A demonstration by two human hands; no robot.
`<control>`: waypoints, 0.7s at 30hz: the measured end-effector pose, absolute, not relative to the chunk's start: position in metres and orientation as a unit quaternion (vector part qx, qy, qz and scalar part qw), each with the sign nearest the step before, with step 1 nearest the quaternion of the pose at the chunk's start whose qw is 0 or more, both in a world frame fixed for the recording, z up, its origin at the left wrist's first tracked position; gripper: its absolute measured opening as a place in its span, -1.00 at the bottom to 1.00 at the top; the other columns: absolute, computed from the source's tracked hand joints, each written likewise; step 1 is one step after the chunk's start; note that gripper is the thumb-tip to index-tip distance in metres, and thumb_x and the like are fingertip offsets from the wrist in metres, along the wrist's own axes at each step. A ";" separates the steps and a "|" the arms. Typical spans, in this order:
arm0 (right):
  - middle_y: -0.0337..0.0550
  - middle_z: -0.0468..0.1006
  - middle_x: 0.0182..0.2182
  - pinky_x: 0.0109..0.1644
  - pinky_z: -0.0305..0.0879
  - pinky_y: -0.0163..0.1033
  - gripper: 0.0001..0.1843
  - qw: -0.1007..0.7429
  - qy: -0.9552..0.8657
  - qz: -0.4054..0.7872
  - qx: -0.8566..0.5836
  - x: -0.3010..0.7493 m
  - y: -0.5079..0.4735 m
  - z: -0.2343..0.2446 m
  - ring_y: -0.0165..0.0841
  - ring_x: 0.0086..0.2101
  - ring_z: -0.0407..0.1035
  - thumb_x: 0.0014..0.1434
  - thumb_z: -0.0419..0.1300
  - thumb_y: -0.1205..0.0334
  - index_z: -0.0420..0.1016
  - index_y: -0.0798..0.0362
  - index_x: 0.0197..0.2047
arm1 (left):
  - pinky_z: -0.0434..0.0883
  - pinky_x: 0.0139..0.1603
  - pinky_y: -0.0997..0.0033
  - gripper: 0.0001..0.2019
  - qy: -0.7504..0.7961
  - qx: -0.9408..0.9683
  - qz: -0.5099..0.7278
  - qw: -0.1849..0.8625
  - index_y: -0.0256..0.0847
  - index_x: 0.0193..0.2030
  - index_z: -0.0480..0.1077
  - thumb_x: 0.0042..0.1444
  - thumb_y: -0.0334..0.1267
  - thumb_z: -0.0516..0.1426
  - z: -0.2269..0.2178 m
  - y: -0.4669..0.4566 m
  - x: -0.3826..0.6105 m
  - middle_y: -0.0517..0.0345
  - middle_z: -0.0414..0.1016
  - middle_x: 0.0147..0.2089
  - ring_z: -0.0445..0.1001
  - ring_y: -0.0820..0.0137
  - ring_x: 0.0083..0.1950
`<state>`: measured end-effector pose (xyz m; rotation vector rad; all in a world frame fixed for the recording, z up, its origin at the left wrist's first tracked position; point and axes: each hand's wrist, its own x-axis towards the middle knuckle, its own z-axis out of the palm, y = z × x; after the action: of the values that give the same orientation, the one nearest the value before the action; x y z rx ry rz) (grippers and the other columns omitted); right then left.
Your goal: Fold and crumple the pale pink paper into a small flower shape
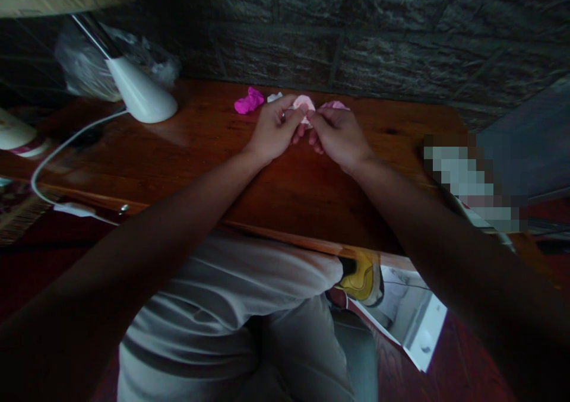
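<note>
Both my hands meet over the far middle of a dark wooden table (214,141). My left hand (271,130) and my right hand (337,135) pinch a small pale pink piece of paper (304,104) between their fingertips. Their fingers are closed on it. A crumpled bright magenta piece (249,101) lies on the table just left of my hands. A small white scrap (275,97) lies beside it. Another pink piece (335,104) shows behind my right hand.
A white lamp base (141,93) with a cord (66,146) stands at the back left, clear plastic wrap (84,63) behind it. A dark brick-pattern wall (378,28) backs the table. A blurred-out object (472,182) lies at the right edge.
</note>
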<state>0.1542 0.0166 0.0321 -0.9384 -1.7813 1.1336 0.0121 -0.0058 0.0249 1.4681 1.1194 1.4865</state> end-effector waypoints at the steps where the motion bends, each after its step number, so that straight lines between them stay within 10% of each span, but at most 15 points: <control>1: -0.37 0.37 -0.67 -0.57 0.15 -0.43 -0.65 0.400 -0.704 0.449 -0.378 0.154 0.017 0.031 -0.54 -0.66 0.22 0.45 0.17 0.15 0.38 0.04 -0.42 | 0.25 -0.56 0.55 -0.94 0.437 0.571 0.580 0.382 -0.16 -0.19 0.51 0.32 -0.27 0.22 0.025 -0.006 0.012 0.33 0.39 -0.61 0.37 0.55 -0.59; 21: -0.36 0.37 -0.65 -0.59 0.19 -0.46 -0.58 0.459 -0.673 0.429 -0.390 0.156 0.022 0.033 -0.54 -0.65 0.27 0.40 0.21 -0.01 0.34 0.03 -0.44 | 0.28 -0.52 0.62 -0.67 0.447 0.519 0.525 0.505 -0.28 -0.25 0.40 0.37 -0.01 0.17 0.031 -0.010 0.015 0.20 0.58 -0.42 0.50 0.57 -0.54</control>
<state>0.1560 0.0218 0.0331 -0.9613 -1.6569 1.0552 0.0150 -0.0104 0.0314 1.2523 1.0784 1.2681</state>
